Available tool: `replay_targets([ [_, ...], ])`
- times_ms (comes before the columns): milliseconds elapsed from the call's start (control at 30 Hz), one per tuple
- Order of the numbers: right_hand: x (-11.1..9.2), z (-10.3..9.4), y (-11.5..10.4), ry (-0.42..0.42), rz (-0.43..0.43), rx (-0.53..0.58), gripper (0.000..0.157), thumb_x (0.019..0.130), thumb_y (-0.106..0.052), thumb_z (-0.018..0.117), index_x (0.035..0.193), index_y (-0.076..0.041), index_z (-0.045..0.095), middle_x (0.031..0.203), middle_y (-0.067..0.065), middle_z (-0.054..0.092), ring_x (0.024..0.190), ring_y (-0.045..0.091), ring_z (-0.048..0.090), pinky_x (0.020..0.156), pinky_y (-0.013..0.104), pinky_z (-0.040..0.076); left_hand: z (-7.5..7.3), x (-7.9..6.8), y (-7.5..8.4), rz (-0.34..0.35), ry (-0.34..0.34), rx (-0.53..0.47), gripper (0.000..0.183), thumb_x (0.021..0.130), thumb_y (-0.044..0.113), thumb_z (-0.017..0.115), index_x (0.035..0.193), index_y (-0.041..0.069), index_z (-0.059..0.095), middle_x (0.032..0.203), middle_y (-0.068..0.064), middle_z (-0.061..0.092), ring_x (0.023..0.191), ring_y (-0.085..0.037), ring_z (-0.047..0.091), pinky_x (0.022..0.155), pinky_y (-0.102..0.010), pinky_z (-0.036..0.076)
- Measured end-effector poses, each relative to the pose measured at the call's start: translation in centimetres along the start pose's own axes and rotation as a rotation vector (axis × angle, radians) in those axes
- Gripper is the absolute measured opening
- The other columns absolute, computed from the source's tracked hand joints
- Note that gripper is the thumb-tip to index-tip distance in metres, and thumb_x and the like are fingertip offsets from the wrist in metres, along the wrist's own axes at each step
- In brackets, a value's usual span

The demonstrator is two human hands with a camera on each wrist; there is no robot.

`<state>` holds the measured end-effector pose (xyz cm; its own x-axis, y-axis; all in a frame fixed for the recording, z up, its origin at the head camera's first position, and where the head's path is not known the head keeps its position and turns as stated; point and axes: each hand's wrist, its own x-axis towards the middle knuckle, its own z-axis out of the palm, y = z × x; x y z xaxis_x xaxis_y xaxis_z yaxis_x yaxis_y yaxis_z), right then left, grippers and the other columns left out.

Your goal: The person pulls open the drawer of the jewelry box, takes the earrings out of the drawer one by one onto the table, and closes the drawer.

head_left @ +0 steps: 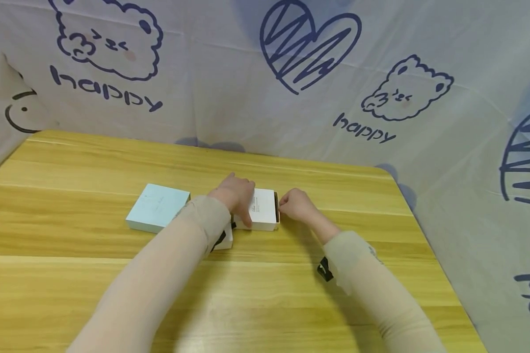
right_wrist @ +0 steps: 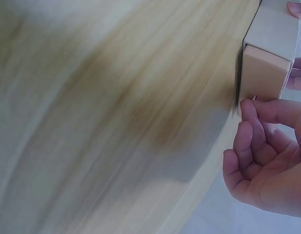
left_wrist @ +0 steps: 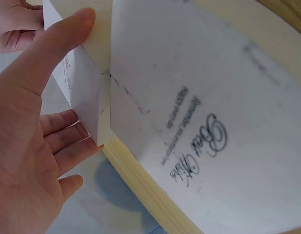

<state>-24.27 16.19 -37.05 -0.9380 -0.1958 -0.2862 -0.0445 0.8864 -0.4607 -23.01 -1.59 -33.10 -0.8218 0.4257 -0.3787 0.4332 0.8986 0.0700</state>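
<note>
A white drawer-style box (head_left: 265, 210) with small dark print lies on the table. My left hand (head_left: 237, 194) grips it across its width, thumb on the near side and fingers on the far side. At the box's right end, the tan end of an inner drawer (right_wrist: 265, 73) shows inside the white sleeve. There my right hand (head_left: 298, 205) pinches a small pull tab (right_wrist: 254, 98) between thumb and forefinger, its other fingers curled. Below my left wrist lies a second white box (left_wrist: 165, 102) with "Best Wishes" lettering, mostly covered by the arm in the head view.
Left of the hands is a pale blue box (head_left: 159, 208), its right edge behind my left forearm. The wood-grain table (head_left: 256, 309) ends at the back against a white cloth (head_left: 229, 73) printed with bears, hearts and "happy".
</note>
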Motion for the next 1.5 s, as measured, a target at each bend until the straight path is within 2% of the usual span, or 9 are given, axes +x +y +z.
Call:
replay_targets([
  [233,0.1,-0.1,0.4,-0.007,-0.011,0.011,0.040,0.083,-0.001,0.051,0.048,-0.015,0.037,0.044,-0.005,0.028,0.045,0.008,0.024,0.046,0.021,0.022,-0.1,-0.1,0.0,0.001,-0.001,-0.004,0.091,0.068,0.052,0.078,0.135,0.002,0.042,0.134,-0.011,0.052,0.126,-0.028,0.047,0.118,-0.045,0.009],
  [700,0.1,-0.1,0.7,0.004,-0.022,0.022,0.041,0.080,0.000,0.051,0.046,-0.015,0.034,0.044,-0.005,0.026,0.044,0.007,0.023,0.045,0.020,0.020,0.0,-0.1,0.0,-0.010,0.003,-0.007,0.094,0.067,0.051,0.078,0.138,0.002,0.039,0.137,-0.011,0.050,0.128,-0.028,0.045,0.118,-0.045,0.008],
  [1133,-0.1,-0.2,1.2,0.018,-0.012,0.036,0.038,0.078,0.001,0.051,0.047,-0.015,0.036,0.045,-0.006,0.028,0.045,0.008,0.024,0.045,0.020,0.022,-0.1,-0.2,0.1,-0.016,0.002,0.005,0.095,0.068,0.052,0.078,0.138,0.002,0.039,0.138,-0.012,0.049,0.129,-0.029,0.044,0.118,-0.045,0.009],
  [1367,-0.2,-0.4,1.4,0.032,0.006,0.027,0.029,0.080,-0.001,0.054,0.053,-0.011,0.048,0.049,-0.005,0.038,0.049,0.009,0.033,0.047,0.019,0.027,0.0,0.0,0.1,-0.016,-0.002,0.008,0.096,0.067,0.053,0.078,0.139,0.002,0.038,0.138,-0.011,0.049,0.129,-0.028,0.044,0.118,-0.046,0.009],
  [1500,-0.2,-0.5,1.5,0.035,0.007,0.028,0.033,0.079,0.000,0.054,0.050,-0.013,0.043,0.047,-0.006,0.035,0.048,0.008,0.031,0.046,0.020,0.025,0.0,0.1,0.0,-0.016,-0.005,0.009,0.096,0.068,0.053,0.077,0.139,0.003,0.038,0.139,-0.011,0.048,0.129,-0.028,0.044,0.118,-0.045,0.009],
])
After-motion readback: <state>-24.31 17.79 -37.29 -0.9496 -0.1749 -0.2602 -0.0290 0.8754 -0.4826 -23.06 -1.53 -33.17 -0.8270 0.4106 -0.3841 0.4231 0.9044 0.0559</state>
